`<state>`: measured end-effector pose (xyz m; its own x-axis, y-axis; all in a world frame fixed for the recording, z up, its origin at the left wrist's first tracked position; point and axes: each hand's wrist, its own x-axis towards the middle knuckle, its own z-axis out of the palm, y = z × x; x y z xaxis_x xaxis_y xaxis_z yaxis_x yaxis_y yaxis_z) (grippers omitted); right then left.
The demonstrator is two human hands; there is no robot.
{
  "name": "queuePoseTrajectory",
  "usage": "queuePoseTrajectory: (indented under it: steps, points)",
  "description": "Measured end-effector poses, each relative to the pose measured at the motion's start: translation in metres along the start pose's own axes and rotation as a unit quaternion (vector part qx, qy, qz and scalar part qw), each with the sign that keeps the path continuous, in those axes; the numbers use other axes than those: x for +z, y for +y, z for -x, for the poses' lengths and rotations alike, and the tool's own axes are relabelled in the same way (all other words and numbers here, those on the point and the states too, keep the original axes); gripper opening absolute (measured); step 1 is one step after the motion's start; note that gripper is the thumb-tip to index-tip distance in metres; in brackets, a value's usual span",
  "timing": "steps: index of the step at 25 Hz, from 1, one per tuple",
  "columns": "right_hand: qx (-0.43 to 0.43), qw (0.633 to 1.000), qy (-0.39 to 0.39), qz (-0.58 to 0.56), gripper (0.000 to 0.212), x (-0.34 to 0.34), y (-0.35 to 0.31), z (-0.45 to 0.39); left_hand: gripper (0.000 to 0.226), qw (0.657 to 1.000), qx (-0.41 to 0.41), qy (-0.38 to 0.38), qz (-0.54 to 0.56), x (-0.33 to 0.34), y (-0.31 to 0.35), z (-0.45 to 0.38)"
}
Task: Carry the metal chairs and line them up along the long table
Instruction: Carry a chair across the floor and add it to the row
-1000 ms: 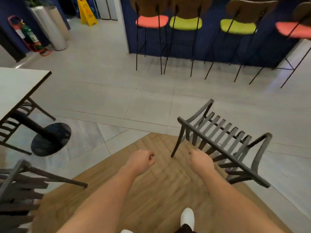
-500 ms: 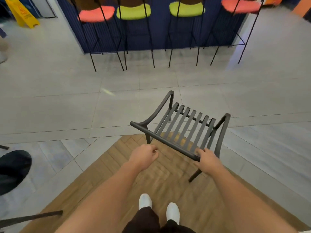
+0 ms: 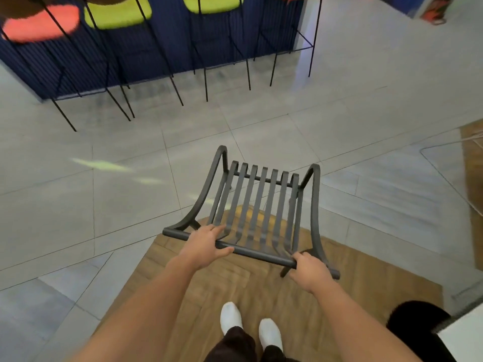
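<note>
I am standing over the metal chair [image 3: 261, 205] with both hands on its top rail [image 3: 256, 250], the dark bar nearest me. My left hand [image 3: 206, 244] is gripping the rail toward its left end, fingers curling over the far side and thumb hooking underneath; my right hand [image 3: 309, 269] is wrapping around it near the right end, fingers closing over the bar. The chair is sitting right in front of my shoes [image 3: 248, 327], partly on the wooden floor patch [image 3: 366, 270] and partly over the grey tiles [image 3: 117, 205], with its slatted back and curved arms pointing away from me. I cannot tell whether its legs are touching the floor. I am judging this to be the start of the carry, with the lining up not yet done. The risk I am seeing is the chair swinging or tipping forward as I lift, since I am holding only one bar and the weight is hanging beyond it. My right hand is sitting close to the rail's end and could slip off. The bar stools [image 3: 167, 48] with their thin legs are standing ahead, and a dark table base [image 3: 418, 320] is just beside my right foot, so a wide turn could clip either.
</note>
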<state>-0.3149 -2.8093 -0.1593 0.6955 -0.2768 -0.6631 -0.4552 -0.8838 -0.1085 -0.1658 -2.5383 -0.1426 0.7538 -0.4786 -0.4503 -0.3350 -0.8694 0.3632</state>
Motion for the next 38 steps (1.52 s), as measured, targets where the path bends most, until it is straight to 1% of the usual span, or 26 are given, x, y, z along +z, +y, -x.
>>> queuePoseTrajectory:
  steps: [2,4,8,10,12,15,16,19,24,28,32,35,38]
  points:
    - [0.007,1.0,0.003,0.005,0.035,0.004,-0.007,-0.003,0.09,0.999,0.009,-0.035,-0.015,-0.002,-0.009,-0.008]
    - [0.015,1.0,-0.002,0.002,0.03,0.005,-0.014,-0.01,0.094,0.997,0.015,-0.07,-0.008,-0.004,-0.015,-0.019]
    - [0.049,0.999,0.008,0.017,0.03,0.008,-0.021,-0.021,0.097,0.99,0.019,-0.135,0.025,-0.007,-0.024,-0.036]
    - [0.061,0.998,0.008,0.027,0.033,0.008,-0.024,-0.022,0.095,0.984,0.037,-0.173,-0.016,-0.011,-0.028,-0.041]
    - [0.069,0.997,0.011,0.035,0.037,0.01,-0.025,-0.024,0.084,0.976,0.048,-0.197,-0.084,-0.013,-0.032,-0.045]
    - [0.077,0.995,0.027,0.05,0.044,0.011,-0.028,-0.023,0.045,0.97,0.05,-0.179,-0.159,-0.009,-0.036,-0.05]
    - [0.079,0.995,0.032,0.054,0.045,0.011,-0.029,-0.022,0.039,0.968,0.045,-0.174,-0.177,-0.007,-0.036,-0.049]
    - [0.085,0.994,0.039,0.051,0.046,0.01,-0.031,-0.022,0.04,0.964,0.039,-0.16,-0.208,-0.004,-0.035,-0.047]
    - [0.07,0.995,0.04,0.05,0.045,0.009,-0.032,-0.018,0.039,0.961,0.031,-0.12,-0.247,0.003,-0.033,-0.042]
    - [0.062,0.995,0.036,0.067,0.051,0.005,-0.033,-0.018,0.039,0.965,0.028,-0.099,-0.24,0.005,-0.036,-0.041]
    - [0.045,0.995,0.039,0.078,0.045,-0.008,-0.025,-0.027,0.034,0.972,0.017,-0.084,-0.22,0.011,-0.029,-0.036]
    - [0.026,0.994,0.036,0.095,0.044,-0.021,-0.016,-0.038,0.029,0.978,-0.005,-0.08,-0.192,0.017,-0.022,-0.03]
    - [-0.009,0.994,0.028,0.103,0.037,-0.034,-0.015,-0.05,0.027,0.982,-0.045,-0.076,-0.168,0.022,-0.02,-0.024]
